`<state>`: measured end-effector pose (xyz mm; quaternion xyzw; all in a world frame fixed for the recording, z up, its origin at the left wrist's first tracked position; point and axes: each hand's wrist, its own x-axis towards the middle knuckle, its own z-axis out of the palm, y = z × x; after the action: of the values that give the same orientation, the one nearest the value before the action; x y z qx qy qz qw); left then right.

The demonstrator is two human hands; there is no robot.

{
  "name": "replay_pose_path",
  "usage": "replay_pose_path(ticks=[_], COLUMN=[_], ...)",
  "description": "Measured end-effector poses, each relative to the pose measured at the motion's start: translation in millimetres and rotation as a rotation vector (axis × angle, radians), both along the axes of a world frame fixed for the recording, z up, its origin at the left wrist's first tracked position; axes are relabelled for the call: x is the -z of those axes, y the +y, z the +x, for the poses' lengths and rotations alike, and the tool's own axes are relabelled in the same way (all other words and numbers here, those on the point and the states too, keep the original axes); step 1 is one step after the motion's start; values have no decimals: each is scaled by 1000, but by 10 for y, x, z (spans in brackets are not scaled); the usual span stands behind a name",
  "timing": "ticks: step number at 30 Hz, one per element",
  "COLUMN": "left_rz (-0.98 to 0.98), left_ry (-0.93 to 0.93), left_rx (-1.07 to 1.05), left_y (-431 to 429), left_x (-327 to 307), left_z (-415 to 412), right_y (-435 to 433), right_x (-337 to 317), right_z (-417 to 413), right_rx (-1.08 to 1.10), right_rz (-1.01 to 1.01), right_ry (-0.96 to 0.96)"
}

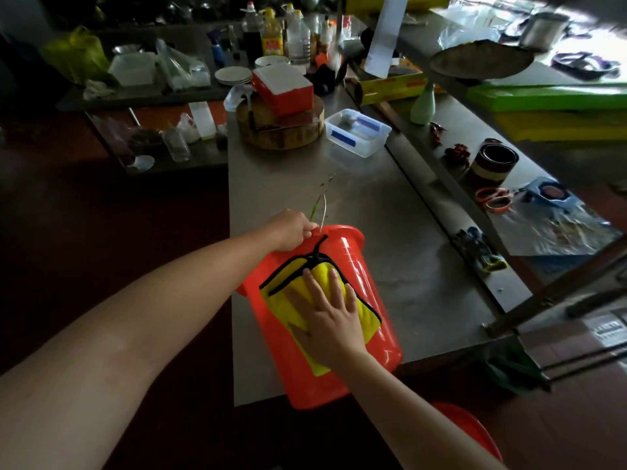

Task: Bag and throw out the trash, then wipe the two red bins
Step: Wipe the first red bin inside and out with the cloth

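A red bin (369,293) lies on its side on the steel table (390,205), its rim pointing away from me. My left hand (291,230) grips the bin's rim at the far end, next to its thin wire handle (324,208). A yellow cloth (368,315) with black edging is spread over the bin's upturned side. My right hand (327,315) presses flat on the cloth with straight fingers. A second red bin (475,432) shows partly on the floor at the bottom right, behind my right forearm.
A clear plastic tub (358,132), a round wooden chopping block (281,130) and a red box (283,88) stand further back on the table. Bottles crowd the far end. A raised shelf (475,184) on the right carries a dark cup, bags and small items.
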<state>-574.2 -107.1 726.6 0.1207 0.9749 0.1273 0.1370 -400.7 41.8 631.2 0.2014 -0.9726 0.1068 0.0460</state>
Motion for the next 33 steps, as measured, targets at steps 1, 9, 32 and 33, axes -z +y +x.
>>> replay_pose_path(ticks=[1, 9, 32, 33], left_rz=[4, 20, 120, 127], left_ry=[4, -10, -16, -11], left_rx=[-2, -27, -101, -104], left_y=[-6, -136, -488, -503], left_x=[9, 53, 58, 69], left_z=[-4, 58, 305, 316], right_y=[82, 821, -215, -183], right_x=[-8, 89, -38, -38], right_z=[-13, -272, 427, 416], right_rx=[20, 309, -115, -116], right_rz=[-21, -402, 118, 107], right_ry=[2, -375, -52, -45])
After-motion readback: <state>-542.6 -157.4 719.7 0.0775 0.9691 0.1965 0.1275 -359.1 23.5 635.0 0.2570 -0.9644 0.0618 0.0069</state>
